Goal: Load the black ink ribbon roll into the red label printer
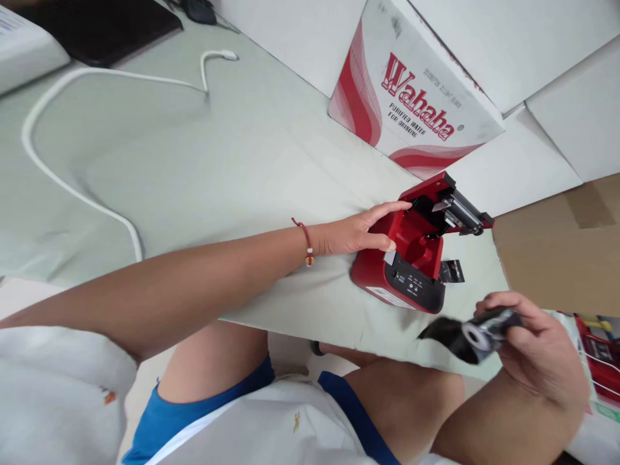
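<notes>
A small red label printer [372, 271] stands on the cloth-covered table with its lid [460, 206] raised, its red inner bay showing. My left hand [361, 231] grips the printer's left side; thumb and forefinger spread along the rim, the other fingers hidden. In front of the table's edge, to the right of the printer, my right hand [537, 342] is closed around a roll of black, glossy label material [489, 329] with a pale core. A loose black tail hangs off the roll, blurred by motion. Beside the printer lies a small black scrap [452, 271].
A white and red Wahaha water carton [416, 97] stands behind the printer, against white boxes [547, 142]. A brown carton [562, 245] is at the right. A white cable [82, 187] curves over the table's left part, near a black flat object [106, 29].
</notes>
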A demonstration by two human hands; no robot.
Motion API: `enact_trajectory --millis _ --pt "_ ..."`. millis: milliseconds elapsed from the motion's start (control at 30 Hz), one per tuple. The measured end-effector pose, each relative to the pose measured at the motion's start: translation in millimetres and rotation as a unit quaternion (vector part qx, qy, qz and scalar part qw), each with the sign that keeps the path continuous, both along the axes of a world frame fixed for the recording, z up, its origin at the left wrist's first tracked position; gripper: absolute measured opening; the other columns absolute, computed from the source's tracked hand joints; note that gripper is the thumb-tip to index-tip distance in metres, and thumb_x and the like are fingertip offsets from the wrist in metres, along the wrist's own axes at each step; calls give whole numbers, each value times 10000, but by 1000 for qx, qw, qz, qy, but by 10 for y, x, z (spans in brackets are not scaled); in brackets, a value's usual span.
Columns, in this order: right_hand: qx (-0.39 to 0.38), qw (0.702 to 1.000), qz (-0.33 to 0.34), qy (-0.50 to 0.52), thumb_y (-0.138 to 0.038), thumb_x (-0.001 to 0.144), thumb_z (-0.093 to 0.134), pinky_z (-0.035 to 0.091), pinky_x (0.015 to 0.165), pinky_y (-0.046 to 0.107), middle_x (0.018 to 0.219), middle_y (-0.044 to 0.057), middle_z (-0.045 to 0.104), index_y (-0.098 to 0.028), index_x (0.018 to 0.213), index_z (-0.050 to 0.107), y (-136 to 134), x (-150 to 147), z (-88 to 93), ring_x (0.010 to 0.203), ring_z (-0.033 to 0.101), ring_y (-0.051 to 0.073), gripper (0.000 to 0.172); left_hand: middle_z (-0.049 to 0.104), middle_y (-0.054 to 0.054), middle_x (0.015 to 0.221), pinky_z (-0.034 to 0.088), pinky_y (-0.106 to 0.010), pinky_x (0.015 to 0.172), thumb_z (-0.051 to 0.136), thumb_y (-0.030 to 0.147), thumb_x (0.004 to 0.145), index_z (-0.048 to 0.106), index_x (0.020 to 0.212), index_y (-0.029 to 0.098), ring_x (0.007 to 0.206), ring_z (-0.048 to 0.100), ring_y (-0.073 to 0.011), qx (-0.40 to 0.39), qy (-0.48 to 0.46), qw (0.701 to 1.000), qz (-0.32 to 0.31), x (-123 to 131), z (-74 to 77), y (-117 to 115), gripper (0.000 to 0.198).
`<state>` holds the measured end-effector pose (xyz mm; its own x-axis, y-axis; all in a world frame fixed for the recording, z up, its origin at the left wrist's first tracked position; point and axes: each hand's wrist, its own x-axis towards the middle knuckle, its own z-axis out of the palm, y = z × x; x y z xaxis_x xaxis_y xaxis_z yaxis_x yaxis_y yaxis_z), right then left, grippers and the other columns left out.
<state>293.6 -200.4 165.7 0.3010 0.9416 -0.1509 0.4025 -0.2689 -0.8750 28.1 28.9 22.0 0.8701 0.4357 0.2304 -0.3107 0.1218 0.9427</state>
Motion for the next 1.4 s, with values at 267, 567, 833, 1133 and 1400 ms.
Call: enact_trajectory --millis 267,567,833,1133,1400 --pt "53 997 -1 -56 -435 783 979 574 637 245 896 22 783 -263 1085 803 635 -535 -122 737 689 148 389 598 -78 1609 442 -573 1313 811 463 884 388 1693 370 1507 572 -338 23 -10 1000 18 44 -35 23 918" --pt "-54 948 33 -311 -237 784 678 549 686 320 875 63 832 -191 1087 815 1059 -612 -261 767 748 234 336 657 -80 1533 511 -553 1251 778 435 916 414 1673 353 1412 646 -319 41 -34 998 19 43 -33 19 844" --pt "-144 814 178 -534 -36 784 583 544 836 372 1287 25 857 -325 1272 847 1249 -738 -70 1091 812 312 625 709 -53 1349 485 -562 1257 785 441 898 436 1652 357 1317 665 -303 41 -20 999 12 26 23 13 835" --pt "-208 760 216 -576 -49 826 595 469 723 313 1177 50 873 -335 1451 766 1337 -807 -48 1001 794 276 708 628 -65 1542 417 -561 1320 773 444 899 400 1670 365 1440 598 -309 26 -6 999 17 20 29 -4 860" --pt "-223 735 196 -609 -122 867 599 447 702 313 1116 109 871 -269 1425 785 1399 -888 -58 972 788 285 607 659 -56 1481 415 -546 1319 758 419 915 419 1655 362 1425 602 -304 9 -14 1000 10 0 70 -24 816"
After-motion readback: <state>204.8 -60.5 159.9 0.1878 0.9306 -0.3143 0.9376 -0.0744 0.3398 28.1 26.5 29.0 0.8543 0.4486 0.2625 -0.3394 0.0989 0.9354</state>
